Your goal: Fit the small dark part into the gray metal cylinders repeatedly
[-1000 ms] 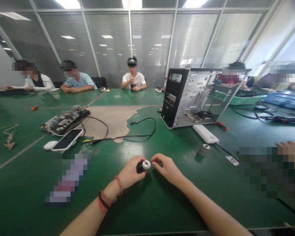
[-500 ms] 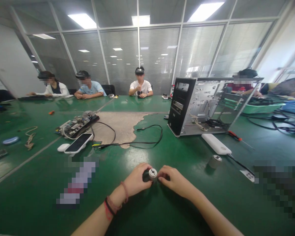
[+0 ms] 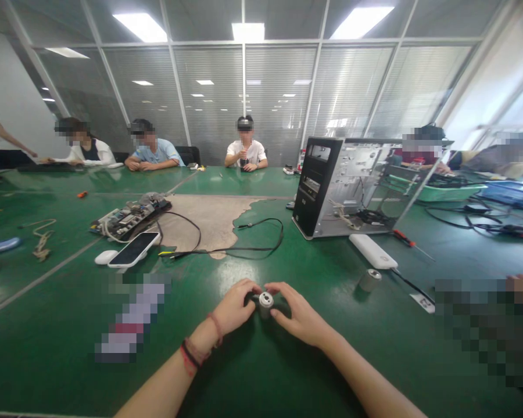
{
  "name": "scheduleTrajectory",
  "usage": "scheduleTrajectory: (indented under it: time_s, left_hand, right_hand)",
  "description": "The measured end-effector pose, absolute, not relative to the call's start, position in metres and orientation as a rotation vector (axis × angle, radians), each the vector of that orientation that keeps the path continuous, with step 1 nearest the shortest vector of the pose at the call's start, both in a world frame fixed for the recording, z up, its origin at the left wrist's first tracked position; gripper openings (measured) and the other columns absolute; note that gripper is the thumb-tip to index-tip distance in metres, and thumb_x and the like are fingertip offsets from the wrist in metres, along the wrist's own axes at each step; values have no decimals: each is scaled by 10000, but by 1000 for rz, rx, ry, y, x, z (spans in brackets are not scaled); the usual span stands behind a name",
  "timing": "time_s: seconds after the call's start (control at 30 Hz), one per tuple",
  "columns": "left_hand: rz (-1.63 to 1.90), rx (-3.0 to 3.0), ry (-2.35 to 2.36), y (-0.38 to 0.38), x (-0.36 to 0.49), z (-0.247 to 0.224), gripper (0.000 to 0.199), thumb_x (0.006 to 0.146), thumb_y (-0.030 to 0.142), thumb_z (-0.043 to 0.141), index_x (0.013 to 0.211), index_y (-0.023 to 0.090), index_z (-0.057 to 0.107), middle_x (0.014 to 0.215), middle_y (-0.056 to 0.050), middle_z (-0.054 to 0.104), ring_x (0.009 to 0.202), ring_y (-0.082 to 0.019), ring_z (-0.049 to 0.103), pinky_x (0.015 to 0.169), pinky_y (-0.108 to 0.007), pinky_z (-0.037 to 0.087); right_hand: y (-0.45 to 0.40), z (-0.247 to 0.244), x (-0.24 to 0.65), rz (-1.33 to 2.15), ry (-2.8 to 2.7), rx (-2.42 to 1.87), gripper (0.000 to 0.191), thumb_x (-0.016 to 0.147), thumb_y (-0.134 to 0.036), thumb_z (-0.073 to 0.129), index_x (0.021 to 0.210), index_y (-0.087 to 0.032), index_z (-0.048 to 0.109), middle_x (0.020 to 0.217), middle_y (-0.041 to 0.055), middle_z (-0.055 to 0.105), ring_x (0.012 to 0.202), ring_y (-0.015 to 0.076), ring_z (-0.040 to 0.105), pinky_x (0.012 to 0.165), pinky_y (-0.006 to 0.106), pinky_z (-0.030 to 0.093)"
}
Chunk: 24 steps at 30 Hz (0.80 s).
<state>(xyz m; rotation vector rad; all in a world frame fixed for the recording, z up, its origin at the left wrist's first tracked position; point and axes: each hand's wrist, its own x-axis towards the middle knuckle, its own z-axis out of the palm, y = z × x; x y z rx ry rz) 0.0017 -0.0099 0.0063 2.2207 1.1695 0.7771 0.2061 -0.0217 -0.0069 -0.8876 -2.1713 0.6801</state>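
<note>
A small metal cylinder (image 3: 266, 304) with holes in its top stands upright on the green table (image 3: 226, 371), between my hands. My left hand (image 3: 236, 306) is curved at its left side, with thumb and fingertips close to it. My right hand (image 3: 297, 314) reaches round from the right, thumb near the front and fingers behind, apart from each other. A second metal cylinder (image 3: 370, 280) stands farther right on the table, with neither hand on it.
An opened computer case (image 3: 318, 191) stands at the back right, near a white power bank (image 3: 373, 252) and a screwdriver (image 3: 412, 244). Left lie a phone (image 3: 134, 249), a circuit board assembly (image 3: 133, 217) and cables (image 3: 261, 250). Several people sit around the table.
My right hand has opened and come round the cylinder, while my left hand has loosened and drawn slightly left. The whole view has shifted a little.
</note>
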Motion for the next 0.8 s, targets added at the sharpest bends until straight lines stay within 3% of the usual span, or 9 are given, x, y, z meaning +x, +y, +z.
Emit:
scheduleTrajectory:
  time_s: [0.17,0.5,0.8]
  left_hand:
    - [794,2227,1175,-10,3,9,297,712,34,440,904,185,609,901,-35,611,897,-195,556,839,-319,433]
    - [808,2300,1200,-7,2,8,225,767,71,421,850,186,596,862,-37,602,860,-192,572,805,-312,448]
    - [796,2294,1221,-7,3,11,184,781,121,442,841,190,601,873,-44,619,865,-202,589,830,-343,462]
  right_hand:
    - [-21,-8,198,664,-2155,-940,459,773,-270,635,1204,-219,485,1135,74,584,1059,226,524,932,386,400]
    - [-18,-5,196,501,-2035,-942,326,794,-283,625,1096,-205,527,1035,72,600,974,212,545,870,358,439]
    - [-21,22,298,115,-1661,-1255,351,851,-364,526,1162,-203,508,1092,95,597,985,231,576,881,397,454]
